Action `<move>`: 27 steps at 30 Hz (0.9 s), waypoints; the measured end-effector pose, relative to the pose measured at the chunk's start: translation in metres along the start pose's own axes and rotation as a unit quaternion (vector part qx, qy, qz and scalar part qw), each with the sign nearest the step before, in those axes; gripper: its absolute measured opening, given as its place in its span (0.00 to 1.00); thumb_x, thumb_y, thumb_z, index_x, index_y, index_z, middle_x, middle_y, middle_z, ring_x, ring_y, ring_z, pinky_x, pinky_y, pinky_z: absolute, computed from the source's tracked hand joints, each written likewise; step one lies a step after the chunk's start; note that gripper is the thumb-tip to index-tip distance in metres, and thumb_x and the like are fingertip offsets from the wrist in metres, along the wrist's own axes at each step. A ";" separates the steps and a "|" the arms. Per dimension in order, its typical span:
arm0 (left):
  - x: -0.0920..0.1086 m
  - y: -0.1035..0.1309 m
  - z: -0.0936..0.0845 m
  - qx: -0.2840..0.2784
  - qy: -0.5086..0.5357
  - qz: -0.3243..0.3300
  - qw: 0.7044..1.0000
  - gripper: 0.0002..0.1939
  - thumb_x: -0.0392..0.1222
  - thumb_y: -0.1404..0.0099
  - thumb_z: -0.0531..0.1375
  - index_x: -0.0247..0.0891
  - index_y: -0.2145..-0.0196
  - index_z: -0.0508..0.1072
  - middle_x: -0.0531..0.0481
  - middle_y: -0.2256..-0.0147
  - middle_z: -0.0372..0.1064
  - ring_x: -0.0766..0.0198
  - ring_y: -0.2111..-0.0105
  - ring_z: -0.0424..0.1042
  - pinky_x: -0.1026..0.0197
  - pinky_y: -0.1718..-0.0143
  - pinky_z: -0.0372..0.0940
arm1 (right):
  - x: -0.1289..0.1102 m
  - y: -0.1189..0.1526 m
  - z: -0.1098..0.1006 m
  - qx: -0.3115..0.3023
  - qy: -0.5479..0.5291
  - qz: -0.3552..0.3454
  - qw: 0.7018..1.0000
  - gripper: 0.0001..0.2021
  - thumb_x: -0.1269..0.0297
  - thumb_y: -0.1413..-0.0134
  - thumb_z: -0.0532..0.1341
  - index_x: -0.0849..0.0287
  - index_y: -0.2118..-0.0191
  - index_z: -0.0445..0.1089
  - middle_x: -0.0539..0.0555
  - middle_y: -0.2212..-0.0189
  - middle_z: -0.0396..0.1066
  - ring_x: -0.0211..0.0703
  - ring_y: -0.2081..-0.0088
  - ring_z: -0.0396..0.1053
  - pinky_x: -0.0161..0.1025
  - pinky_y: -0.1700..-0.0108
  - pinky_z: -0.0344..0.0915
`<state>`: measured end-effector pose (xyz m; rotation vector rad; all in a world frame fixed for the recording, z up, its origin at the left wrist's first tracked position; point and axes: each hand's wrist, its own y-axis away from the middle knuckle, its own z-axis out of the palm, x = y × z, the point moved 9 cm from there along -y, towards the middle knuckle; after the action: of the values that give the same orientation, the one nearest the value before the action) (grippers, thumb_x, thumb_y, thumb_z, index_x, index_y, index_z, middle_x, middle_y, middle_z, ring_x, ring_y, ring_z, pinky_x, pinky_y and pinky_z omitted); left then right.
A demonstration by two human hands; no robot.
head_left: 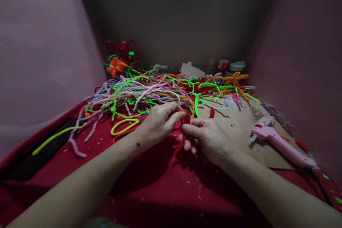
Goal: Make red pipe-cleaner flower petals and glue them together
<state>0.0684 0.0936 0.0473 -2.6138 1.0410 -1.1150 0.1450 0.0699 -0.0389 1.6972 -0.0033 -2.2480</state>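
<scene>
Currently, red fuzzy stem (181,145): mid-view, between both hands, over the near side of the red-covered tabletop (149,192).
Stem's long axis: roughly 1 to 7 o'clock, tail hanging toward 7; upper part bunched among the fingers, exact shape too dark to tell.
Left hand (160,121): at 10 o'clock from the stem, with fingers closed on its upper end.
Right hand (211,137): at 3 o'clock, gripping lower down, thumb in front, other fingers curled behind.
Nearer hand: neither, both touching; right closer to the tail.
Key span: short stretch between left thumb above and right thumb just below.
Multicoloured stems (149,91): piled at 11 o'clock, beyond the left hand.
Pink glue gun (281,145): at 3 o'clock, well apart from the right hand.
</scene>
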 end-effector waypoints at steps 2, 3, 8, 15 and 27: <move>-0.009 -0.001 0.004 -0.043 0.095 -0.080 0.991 0.09 0.43 0.40 0.55 0.34 0.72 0.67 0.54 0.77 0.63 0.70 0.78 0.61 0.67 0.76 0.58 | -0.004 0.000 -0.006 0.023 -0.026 -0.021 0.999 0.09 0.60 0.54 0.62 0.62 0.75 0.67 0.48 0.87 0.66 0.30 0.89 0.58 0.28 0.88 0.47; -0.011 0.000 0.006 -0.059 0.126 -0.101 0.985 0.09 0.44 0.41 0.56 0.34 0.72 0.68 0.55 0.78 0.63 0.71 0.79 0.60 0.68 0.78 0.57 | -0.005 -0.001 -0.009 0.033 -0.041 -0.033 0.998 0.09 0.60 0.55 0.63 0.61 0.75 0.67 0.46 0.87 0.65 0.30 0.88 0.57 0.28 0.87 0.47; -0.012 0.002 0.009 -0.048 0.151 -0.104 0.982 0.09 0.41 0.42 0.57 0.33 0.77 0.68 0.57 0.82 0.59 0.73 0.81 0.56 0.69 0.80 0.53 | -0.010 -0.003 -0.017 0.060 -0.088 -0.066 0.992 0.10 0.63 0.61 0.67 0.62 0.78 0.66 0.43 0.87 0.59 0.27 0.87 0.53 0.29 0.86 0.46; -0.025 0.004 0.018 -0.056 0.292 -0.182 0.937 0.05 0.38 0.47 0.59 0.32 0.72 0.69 0.56 0.78 0.62 0.72 0.78 0.58 0.69 0.77 0.55 | -0.004 -0.003 -0.005 0.023 -0.077 -0.020 0.997 0.12 0.64 0.64 0.68 0.63 0.80 0.65 0.45 0.88 0.62 0.28 0.88 0.55 0.27 0.89 0.49; -0.020 0.010 0.016 0.006 0.340 -0.181 0.923 0.05 0.39 0.45 0.59 0.34 0.74 0.68 0.56 0.76 0.63 0.72 0.76 0.61 0.68 0.74 0.58 | -0.005 -0.003 -0.003 0.023 -0.089 -0.003 0.996 0.17 0.61 0.71 0.71 0.62 0.84 0.61 0.43 0.90 0.57 0.26 0.90 0.52 0.27 0.91 0.47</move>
<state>0.0640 0.0964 0.0203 -2.5058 0.6092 -2.2043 0.1487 0.0750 -0.0357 1.5138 -0.0927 -2.4133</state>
